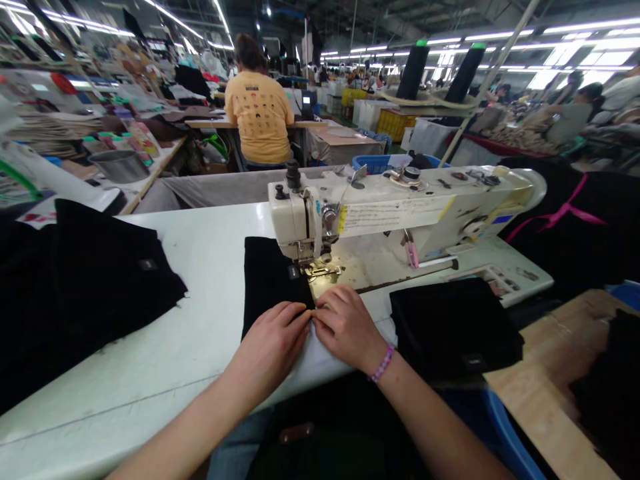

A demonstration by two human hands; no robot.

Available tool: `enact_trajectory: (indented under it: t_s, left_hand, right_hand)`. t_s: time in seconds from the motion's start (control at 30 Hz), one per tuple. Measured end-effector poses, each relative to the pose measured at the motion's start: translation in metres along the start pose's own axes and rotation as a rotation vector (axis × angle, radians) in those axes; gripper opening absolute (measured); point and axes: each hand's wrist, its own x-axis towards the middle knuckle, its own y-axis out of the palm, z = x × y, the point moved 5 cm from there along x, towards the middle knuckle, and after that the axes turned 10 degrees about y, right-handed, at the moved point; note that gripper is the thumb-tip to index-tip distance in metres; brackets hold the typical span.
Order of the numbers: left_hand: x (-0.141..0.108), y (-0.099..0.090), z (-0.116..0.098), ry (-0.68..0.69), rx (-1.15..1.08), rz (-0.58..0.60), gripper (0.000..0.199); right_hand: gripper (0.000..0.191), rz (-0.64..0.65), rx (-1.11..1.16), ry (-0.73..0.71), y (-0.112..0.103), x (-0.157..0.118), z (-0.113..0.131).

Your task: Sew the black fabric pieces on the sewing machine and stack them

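A black fabric piece with a small label lies flat on the white table, its right edge under the needle area of the sewing machine. My left hand pinches the near right edge of this cloth between thumb and fingers. Touching it fingertip to fingertip, my right hand is closed at the same edge, a beaded bracelet on its wrist. White material shows beneath the hands. A brass guide sits just beyond my fingers, beside the presser foot.
Black labelled pieces spread over the left of the table. A folded black stack lies at the right, near pink-handled snips. Thread cones stand behind the machine. A person in a yellow shirt sits ahead.
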Motion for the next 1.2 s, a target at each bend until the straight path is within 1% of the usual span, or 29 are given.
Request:
enact_trajectory:
  t_s: [0.13, 0.27, 0.43, 0.57, 0.7, 0.8, 0.93, 1.07, 1.2]
  left_hand:
    - [0.000, 0.002, 0.006, 0.040, 0.015, -0.047, 0.029]
    - [0.005, 0.006, 0.022, 0.043, 0.025, -0.060, 0.030]
    - [0.013, 0.006, 0.039, 0.040, -0.010, -0.087, 0.031]
    - [0.022, 0.004, 0.051, 0.037, -0.010, -0.077, 0.034]
    - [0.031, 0.002, 0.062, 0.040, -0.005, -0.036, 0.035]
    - [0.036, 0.002, 0.071, 0.041, -0.012, -0.017, 0.037]
    - [0.038, 0.004, 0.078, 0.030, -0.021, -0.034, 0.036]
    - [0.036, 0.005, 0.078, 0.006, -0.018, -0.058, 0.033]
    - [0.032, 0.005, 0.076, -0.031, -0.014, -0.077, 0.031]
  right_hand:
    - [0.015, 0.014, -0.032, 0.021, 0.003, 0.011, -0.002]
    - [0.014, 0.030, -0.062, 0.055, 0.008, 0.020, -0.006]
    - [0.014, 0.028, -0.105, 0.094, 0.017, 0.031, -0.012]
    - [0.014, 0.037, -0.154, 0.116, 0.022, 0.040, -0.016]
    - [0.016, 0.038, -0.167, 0.135, 0.023, 0.045, -0.017]
    - [0.015, 0.045, -0.167, 0.143, 0.020, 0.042, -0.015]
    - [0.015, 0.046, -0.123, 0.168, 0.016, 0.026, -0.011]
    - [0.026, 0.027, -0.085, 0.201, 0.015, 0.010, -0.006]
    - [0.027, 0.018, -0.091, 0.198, 0.018, 0.006, -0.002]
